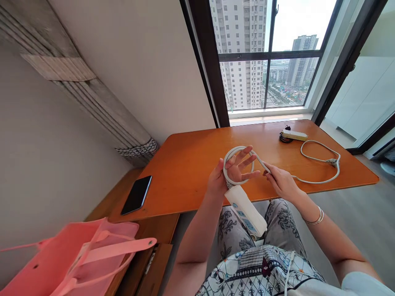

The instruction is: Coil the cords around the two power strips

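Our left hand (236,168), fingers spread inside the white cable (226,164)'s loops, has the power strip (245,209) hanging over our lap, and if our pinching right hand (282,181) tugs hard, the coils could slip off.

On table (191,164), left end: phone (136,195). Far right: small power strip (295,135); nearer, right of strip: plug (332,162). Behind table: window (247,82). Front left: bag (77,255).
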`<state>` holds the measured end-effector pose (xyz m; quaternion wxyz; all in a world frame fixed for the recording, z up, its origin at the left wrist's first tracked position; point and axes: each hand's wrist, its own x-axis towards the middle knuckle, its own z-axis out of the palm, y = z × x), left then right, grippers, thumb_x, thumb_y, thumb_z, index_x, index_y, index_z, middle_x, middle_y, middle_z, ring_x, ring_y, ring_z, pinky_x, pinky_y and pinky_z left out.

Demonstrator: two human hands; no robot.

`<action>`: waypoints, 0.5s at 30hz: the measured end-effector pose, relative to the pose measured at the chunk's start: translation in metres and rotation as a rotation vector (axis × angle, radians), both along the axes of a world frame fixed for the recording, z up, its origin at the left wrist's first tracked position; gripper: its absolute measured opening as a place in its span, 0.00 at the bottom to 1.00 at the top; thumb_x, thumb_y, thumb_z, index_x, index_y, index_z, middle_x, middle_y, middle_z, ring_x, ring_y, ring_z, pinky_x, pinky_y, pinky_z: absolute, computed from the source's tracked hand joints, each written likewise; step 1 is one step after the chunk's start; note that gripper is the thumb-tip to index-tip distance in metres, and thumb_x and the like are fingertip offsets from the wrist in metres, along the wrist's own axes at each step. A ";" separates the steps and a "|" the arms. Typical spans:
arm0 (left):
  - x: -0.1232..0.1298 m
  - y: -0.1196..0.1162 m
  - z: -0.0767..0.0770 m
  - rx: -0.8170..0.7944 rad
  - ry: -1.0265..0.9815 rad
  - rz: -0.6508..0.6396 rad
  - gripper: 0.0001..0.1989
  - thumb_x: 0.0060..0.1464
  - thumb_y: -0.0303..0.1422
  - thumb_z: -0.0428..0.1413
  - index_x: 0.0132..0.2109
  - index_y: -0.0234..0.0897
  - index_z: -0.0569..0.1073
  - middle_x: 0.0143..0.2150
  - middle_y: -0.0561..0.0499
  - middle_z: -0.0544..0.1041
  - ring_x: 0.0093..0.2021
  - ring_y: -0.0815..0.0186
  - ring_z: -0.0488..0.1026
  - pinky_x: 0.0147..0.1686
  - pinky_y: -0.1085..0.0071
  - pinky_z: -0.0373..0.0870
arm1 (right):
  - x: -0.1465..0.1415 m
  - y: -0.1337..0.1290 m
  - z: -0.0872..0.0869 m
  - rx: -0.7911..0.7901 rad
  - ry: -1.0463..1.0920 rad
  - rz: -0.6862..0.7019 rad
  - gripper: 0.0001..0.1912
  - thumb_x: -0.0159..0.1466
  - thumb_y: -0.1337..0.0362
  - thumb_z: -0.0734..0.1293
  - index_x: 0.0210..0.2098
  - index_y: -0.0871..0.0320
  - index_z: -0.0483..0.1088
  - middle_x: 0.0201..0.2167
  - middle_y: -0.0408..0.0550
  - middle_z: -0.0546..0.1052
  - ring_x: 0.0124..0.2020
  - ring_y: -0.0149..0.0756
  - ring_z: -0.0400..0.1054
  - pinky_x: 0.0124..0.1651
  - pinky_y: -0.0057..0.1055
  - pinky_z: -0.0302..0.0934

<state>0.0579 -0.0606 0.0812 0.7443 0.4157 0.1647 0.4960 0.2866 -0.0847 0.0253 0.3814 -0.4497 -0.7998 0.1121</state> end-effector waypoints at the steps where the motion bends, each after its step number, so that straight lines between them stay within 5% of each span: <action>1: -0.005 0.001 0.002 0.011 0.007 0.040 0.28 0.55 0.58 0.55 0.26 0.37 0.63 0.53 0.40 0.76 0.58 0.48 0.71 0.43 0.50 0.77 | 0.005 -0.001 -0.007 0.061 -0.037 -0.063 0.23 0.73 0.59 0.54 0.65 0.57 0.62 0.40 0.54 0.78 0.39 0.41 0.74 0.44 0.38 0.69; 4: -0.020 0.003 0.009 0.043 0.041 0.162 0.29 0.57 0.61 0.49 0.30 0.38 0.67 0.55 0.41 0.75 0.58 0.49 0.71 0.41 0.51 0.78 | 0.021 -0.006 -0.027 0.218 -0.052 -0.209 0.22 0.73 0.62 0.54 0.64 0.55 0.64 0.38 0.53 0.77 0.36 0.40 0.73 0.38 0.35 0.69; 8: -0.032 0.007 0.013 0.067 0.097 0.269 0.29 0.58 0.62 0.47 0.30 0.39 0.68 0.52 0.42 0.76 0.56 0.49 0.72 0.40 0.52 0.78 | 0.030 -0.015 -0.035 0.275 -0.135 -0.241 0.24 0.72 0.67 0.54 0.64 0.52 0.66 0.36 0.50 0.75 0.33 0.36 0.72 0.35 0.30 0.67; 15: -0.015 0.014 0.005 0.170 0.025 0.127 0.28 0.45 0.54 0.66 0.23 0.36 0.63 0.58 0.42 0.75 0.63 0.44 0.68 0.51 0.49 0.74 | -0.003 -0.028 0.007 0.004 -0.711 -0.062 0.21 0.71 0.65 0.60 0.61 0.54 0.70 0.32 0.49 0.76 0.26 0.33 0.69 0.27 0.28 0.53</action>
